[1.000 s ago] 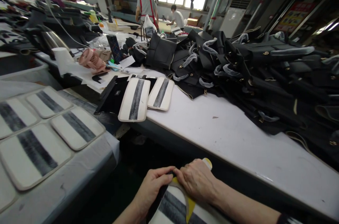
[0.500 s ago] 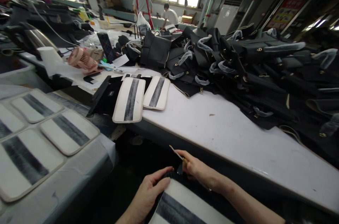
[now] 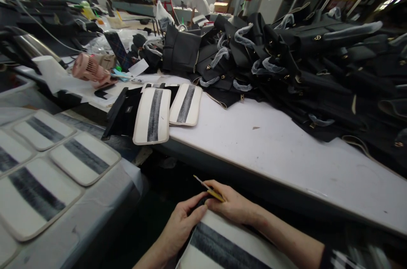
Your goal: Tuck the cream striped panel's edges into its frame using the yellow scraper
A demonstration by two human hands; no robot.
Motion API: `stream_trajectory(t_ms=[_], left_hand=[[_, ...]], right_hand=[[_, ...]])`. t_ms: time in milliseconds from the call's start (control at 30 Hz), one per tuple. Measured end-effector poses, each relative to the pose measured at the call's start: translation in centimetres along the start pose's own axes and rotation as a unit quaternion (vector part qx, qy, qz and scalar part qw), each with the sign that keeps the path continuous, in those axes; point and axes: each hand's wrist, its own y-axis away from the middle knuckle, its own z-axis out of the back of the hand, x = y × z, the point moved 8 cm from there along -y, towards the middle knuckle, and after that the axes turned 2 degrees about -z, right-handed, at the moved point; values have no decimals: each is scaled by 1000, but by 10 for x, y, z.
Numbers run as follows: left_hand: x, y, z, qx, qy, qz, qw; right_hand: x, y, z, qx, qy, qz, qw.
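Note:
Low in the head view a white panel (image 3: 229, 230) with a broad dark stripe lies close to me, with black material along its upper edge. My left hand (image 3: 179, 223) is closed on its near-left corner, thumb on top and fingers over the black edge. My right hand (image 3: 234, 204) grips a thin tool with a yellow handle (image 3: 216, 195); its narrow pale tip points up and left. The right thumb presses the panel's edge, close to the left fingertips. Both hands hide much of that corner.
Striped panels (image 3: 83, 156) lie on a covered table at left; two more (image 3: 151, 118) overhang the white table (image 3: 254, 150). Black bags (image 3: 219, 59) with wrapped handles are heaped behind. A pink fan (image 3: 87, 68) and a kettle (image 3: 34, 50) stand at left. Two people work farther back.
My right hand has moved left and down onto the panel's corner, next to my left hand, still carrying the yellow-handled tool. The camera view has tilted slightly downward.

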Motion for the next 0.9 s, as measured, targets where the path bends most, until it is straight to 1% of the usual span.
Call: stream_trajectory(t_ms=[67, 133, 200, 233, 300, 367, 433, 467, 500, 567, 667, 733, 767, 833, 900], left_hand=[[1, 2, -1, 2, -10, -4, 1000], [4, 6, -3, 0, -7, -4, 1000], [10, 13, -4, -4, 18, 11, 1000], [13, 18, -5, -6, 37, 22, 999], [18, 29, -7, -8, 75, 51, 996], [21, 39, -9, -9, 109, 80, 991], [22, 47, -10, -8, 131, 95, 987], [21, 49, -10, -7, 133, 95, 987], [20, 50, -10, -5, 132, 88, 987], [17, 49, -9, -2, 125, 72, 990], [17, 48, -9, -2, 132, 64, 989], [20, 50, -12, -4, 146, 69, 987], [22, 52, -14, -3, 152, 70, 986], [32, 59, -21, 3, 176, 100, 979], [49, 71, -29, 12, 201, 160, 966]], right_hand=[[-1, 2, 4, -21, 34, -12, 999], [-2, 8, 10, -47, 87, -48, 994], [-2, 19, 19, -75, 134, -85, 984], [0, 27, 24, -90, 140, -92, 982], [9, 47, 33, -127, 101, -71, 984], [19, 72, 40, -165, 14, -28, 986], [23, 100, 42, -199, -79, -8, 977], [23, 113, 38, -208, -124, -10, 970], [22, 125, 31, -213, -170, -15, 962], [20, 144, 7, -214, -270, -25, 939], [18, 158, -45, -215, -425, -26, 879], [16, 155, -87, -195, -508, -23, 839], [16, 151, -108, -176, -540, -18, 823], [16, 139, -147, -124, -577, -2, 807], [12, 127, -178, -94, -593, 12, 800]])
